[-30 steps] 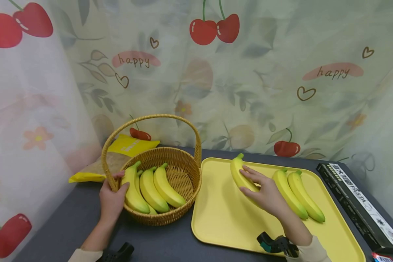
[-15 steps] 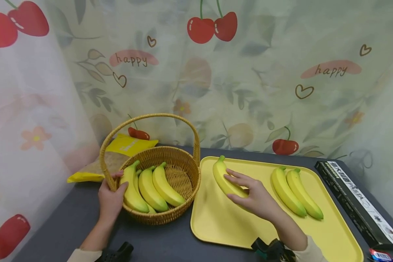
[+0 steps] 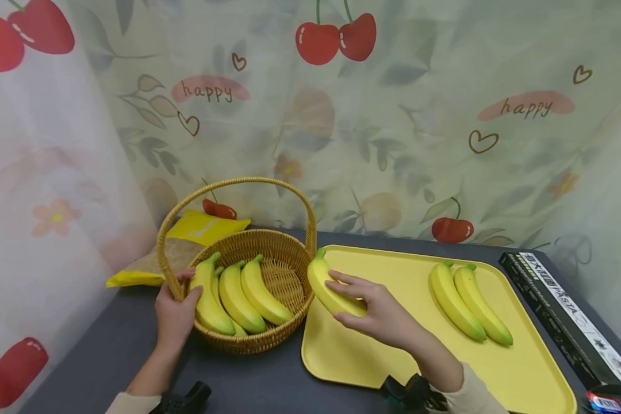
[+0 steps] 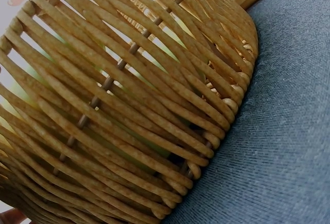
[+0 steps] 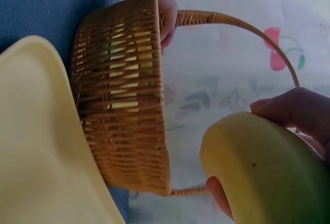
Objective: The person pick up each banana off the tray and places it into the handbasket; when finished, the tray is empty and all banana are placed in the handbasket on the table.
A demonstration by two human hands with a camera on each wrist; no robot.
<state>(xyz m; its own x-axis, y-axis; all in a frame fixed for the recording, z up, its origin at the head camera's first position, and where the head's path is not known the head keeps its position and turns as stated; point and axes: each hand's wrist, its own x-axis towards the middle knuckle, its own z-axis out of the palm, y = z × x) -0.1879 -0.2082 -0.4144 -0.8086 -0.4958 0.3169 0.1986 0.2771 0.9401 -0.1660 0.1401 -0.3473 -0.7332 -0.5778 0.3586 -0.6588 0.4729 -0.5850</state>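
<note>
My right hand [image 3: 380, 313] grips a yellow banana [image 3: 327, 287] between thumb and fingers, over the left end of the tray and right at the basket's edge. In the right wrist view the same banana [image 5: 258, 162] fills the lower right, its blunt end toward the basket. My left hand [image 3: 177, 313] holds the wicker basket [image 3: 253, 344] at its left rim, by the foot of the arched handle. Several bananas [image 3: 240, 299] lie side by side in the basket's left part. The left wrist view shows the woven basket wall [image 4: 129, 95] up close.
Two more bananas [image 3: 468, 305] lie on the right part of the yellow tray [image 3: 362, 368]. A black-and-white pasta box [image 3: 569, 322] stands right of the tray, a small red-and-blue packet [image 3: 605, 402] near it. Behind the basket lies a yellow bag [image 3: 202, 227].
My right hand has carried the banana leftward across the tray, from its middle to the basket's right rim. My left hand stays on the basket.
</note>
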